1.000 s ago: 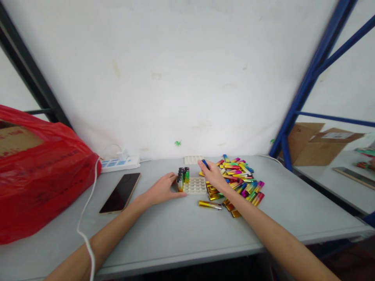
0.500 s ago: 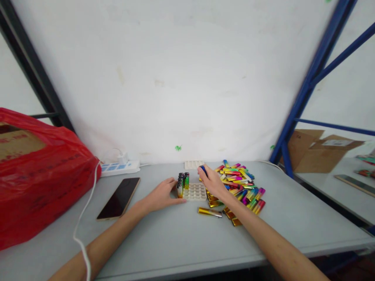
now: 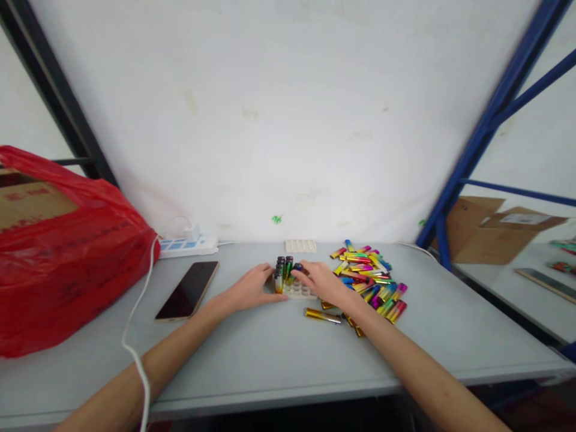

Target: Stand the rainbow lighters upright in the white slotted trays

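Note:
A small white tray with rows of round holes lies on the table, and several lighters stand upright at its left end. My left hand braces the tray's left side, its thumb along the front edge and its fingers behind the standing lighters. Between the fingertips of my right hand is a dark blue-topped lighter, held over the tray beside the standing ones; its lower part is hidden. To the right lies a loose pile of shiny multicoloured lighters. One gold lighter lies apart in front.
Another white tray lies by the wall. On the left are a phone, a power strip, a white cable and a red plastic bag. A cardboard box stands beyond the blue frame.
My right hand has moved left and slightly down from above the tray's right side, bringing its lighter beside the upright ones. The left hand stays at the tray. The camera view has shifted slightly.

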Tool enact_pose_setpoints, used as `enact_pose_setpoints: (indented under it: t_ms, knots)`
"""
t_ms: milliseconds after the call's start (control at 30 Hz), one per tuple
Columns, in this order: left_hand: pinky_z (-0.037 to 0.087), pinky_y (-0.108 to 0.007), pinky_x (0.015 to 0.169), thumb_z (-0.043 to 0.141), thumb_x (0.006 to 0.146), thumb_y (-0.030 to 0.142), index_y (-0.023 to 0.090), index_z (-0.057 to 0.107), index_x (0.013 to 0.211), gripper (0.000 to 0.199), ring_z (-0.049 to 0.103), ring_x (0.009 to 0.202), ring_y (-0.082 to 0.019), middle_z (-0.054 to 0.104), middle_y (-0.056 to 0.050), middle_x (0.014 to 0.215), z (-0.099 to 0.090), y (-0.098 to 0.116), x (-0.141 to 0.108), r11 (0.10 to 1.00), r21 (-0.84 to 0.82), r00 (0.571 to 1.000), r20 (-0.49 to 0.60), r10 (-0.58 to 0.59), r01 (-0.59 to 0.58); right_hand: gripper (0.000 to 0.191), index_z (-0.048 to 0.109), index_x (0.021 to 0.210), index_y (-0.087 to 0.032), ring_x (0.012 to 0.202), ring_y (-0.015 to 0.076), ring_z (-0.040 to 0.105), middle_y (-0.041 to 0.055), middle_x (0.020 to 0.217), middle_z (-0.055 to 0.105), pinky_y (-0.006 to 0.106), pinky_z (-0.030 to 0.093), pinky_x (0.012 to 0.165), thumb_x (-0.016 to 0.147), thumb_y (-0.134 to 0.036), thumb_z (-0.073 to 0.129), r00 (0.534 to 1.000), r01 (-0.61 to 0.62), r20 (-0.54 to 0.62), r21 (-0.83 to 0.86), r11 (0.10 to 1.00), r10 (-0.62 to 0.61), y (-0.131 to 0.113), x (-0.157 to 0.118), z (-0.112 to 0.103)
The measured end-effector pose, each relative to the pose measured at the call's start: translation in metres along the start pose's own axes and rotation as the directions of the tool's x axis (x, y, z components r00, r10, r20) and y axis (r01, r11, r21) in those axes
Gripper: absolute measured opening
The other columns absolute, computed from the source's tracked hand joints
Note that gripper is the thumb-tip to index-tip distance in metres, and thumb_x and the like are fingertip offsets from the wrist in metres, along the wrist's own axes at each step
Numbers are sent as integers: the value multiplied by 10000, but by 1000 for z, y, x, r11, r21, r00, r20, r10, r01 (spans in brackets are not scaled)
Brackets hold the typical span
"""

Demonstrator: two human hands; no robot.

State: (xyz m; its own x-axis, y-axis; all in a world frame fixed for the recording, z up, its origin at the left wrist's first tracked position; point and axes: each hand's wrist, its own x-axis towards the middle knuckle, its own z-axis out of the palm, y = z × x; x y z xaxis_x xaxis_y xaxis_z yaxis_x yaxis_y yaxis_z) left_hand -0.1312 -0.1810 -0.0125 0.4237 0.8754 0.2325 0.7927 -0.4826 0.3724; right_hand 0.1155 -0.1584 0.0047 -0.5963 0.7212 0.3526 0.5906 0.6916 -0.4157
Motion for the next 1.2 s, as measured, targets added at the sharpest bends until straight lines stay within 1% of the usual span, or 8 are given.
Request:
enact_pose_setpoints:
  t_ms: [167,300,400,500,667,900,1033,1200]
  knots:
    - [546,-438,961,752,798,718,174,710,1098,622,687,1043,-350,719,-136,1102,0,1,1,1000,8,1000,14,20,-20,257,654,1142,-142,1062,274,717,163,1120,770,368,469,937,1116,-367,532,989,145,57,-343,928,-134,-8,8,13]
    - [553,-422,935,752,799,711,183,706,1039,582,691,1014,-336,715,-123,1066,0,0,1,1000,6,1000,6,16,-16,307,671,1160,-152,977,253,731,145,1063,784,353,455,907,1120,-412,512,993,120,66,-422,899,-101,-15,9,14]
    - [557,-404,921,753,798,722,202,703,1041,576,694,1014,-329,714,-107,1063,0,0,1,1000,4,1000,3,18,-18,396,723,977,-163,881,236,726,125,929,786,337,433,877,1093,-498,545,996,91,58,-421,902,-73,-12,6,5]
    - [560,-405,918,760,790,727,204,705,1030,579,695,1018,-335,714,-111,1066,-1,1,0,1000,19,1000,17,-6,5,458,731,867,-175,789,202,700,82,830,766,309,422,808,1106,-502,516,996,80,58,-347,934,-64,4,1,-11]
    - [553,-437,992,741,782,767,178,708,1109,675,691,1083,-360,715,-147,1159,-2,2,1,999,32,999,39,-34,33,259,761,1109,-161,1001,227,703,106,1083,774,309,461,896,1084,-360,597,999,-42,-36,-340,940,32,53,-7,-33]
    - [547,-435,1032,742,761,781,193,714,1142,702,683,1159,-383,724,-154,1222,-2,2,1,998,41,998,33,-48,47,210,794,1113,-169,1043,261,711,127,1108,764,315,485,934,1024,-323,681,982,-78,135,-344,936,132,75,-6,-27]
    - [556,-422,987,737,763,786,200,710,1089,671,694,1109,-364,736,-140,1160,-2,1,1,999,29,998,30,-47,46,190,774,1122,-154,1031,243,705,140,1116,746,329,500,947,1033,-257,641,993,-106,31,-227,968,115,75,-2,-21]
    - [557,-422,955,733,766,785,198,704,1046,652,697,1078,-356,735,-134,1137,-2,1,1,999,29,999,40,-35,34,225,766,1102,-172,949,226,694,95,1029,751,354,532,889,944,-327,723,952,-142,-232,238,961,198,85,6,-16]
